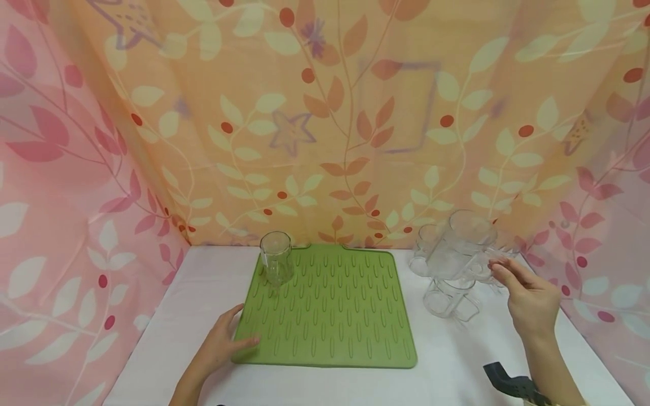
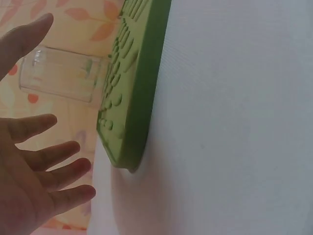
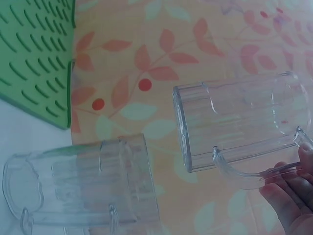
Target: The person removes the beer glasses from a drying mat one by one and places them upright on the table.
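A green ridged drying mat (image 1: 330,310) lies on the white table. On its back left corner stands a clear glass mug (image 1: 276,265), also visible in the left wrist view. My left hand (image 1: 218,341) is at the mat's front left corner, fingers spread; whether it touches the mat I cannot tell. At the right, my right hand (image 1: 530,299) pinches the handle of another clear glass mug (image 3: 239,122), held tilted in the air. Below it a glass mug (image 1: 447,299) stands on the table, its handle to the right. Behind is one more glass mug (image 1: 421,254), partly covered.
A flower-patterned curtain (image 1: 335,141) closes off the back, with pink patterned cloth (image 1: 66,254) at the sides. White tablecloth (image 1: 188,293) shows around the mat. A dark strap piece (image 1: 513,383) is on the right wrist.
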Demonstrator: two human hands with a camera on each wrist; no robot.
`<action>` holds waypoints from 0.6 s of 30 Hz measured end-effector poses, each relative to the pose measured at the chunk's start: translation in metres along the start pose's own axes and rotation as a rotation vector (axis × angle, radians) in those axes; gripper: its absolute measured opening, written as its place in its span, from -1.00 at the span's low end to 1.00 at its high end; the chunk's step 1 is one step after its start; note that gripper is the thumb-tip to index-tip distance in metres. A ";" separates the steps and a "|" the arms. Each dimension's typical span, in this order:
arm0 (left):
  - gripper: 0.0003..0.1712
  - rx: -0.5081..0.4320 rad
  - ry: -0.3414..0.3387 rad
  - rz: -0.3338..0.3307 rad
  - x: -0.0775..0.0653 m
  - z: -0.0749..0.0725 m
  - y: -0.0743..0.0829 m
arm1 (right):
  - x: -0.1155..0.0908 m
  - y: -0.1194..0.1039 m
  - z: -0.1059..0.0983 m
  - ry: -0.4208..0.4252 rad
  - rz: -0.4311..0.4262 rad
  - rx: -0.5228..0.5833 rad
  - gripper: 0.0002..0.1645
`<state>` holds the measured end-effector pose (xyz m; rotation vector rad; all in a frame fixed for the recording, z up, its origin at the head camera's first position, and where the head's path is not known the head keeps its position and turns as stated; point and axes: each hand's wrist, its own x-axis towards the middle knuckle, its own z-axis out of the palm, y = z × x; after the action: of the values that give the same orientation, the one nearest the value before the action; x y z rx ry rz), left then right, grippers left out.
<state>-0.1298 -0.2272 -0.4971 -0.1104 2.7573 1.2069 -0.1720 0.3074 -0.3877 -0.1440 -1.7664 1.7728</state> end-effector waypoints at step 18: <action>0.19 0.071 -0.018 0.009 0.000 0.005 -0.010 | 0.012 0.004 -0.036 0.121 -0.126 0.050 -0.61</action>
<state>-0.1283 -0.2306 -0.5078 -0.0798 2.7837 1.1051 -0.1652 0.3444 -0.3909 -0.1142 -1.6089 1.6807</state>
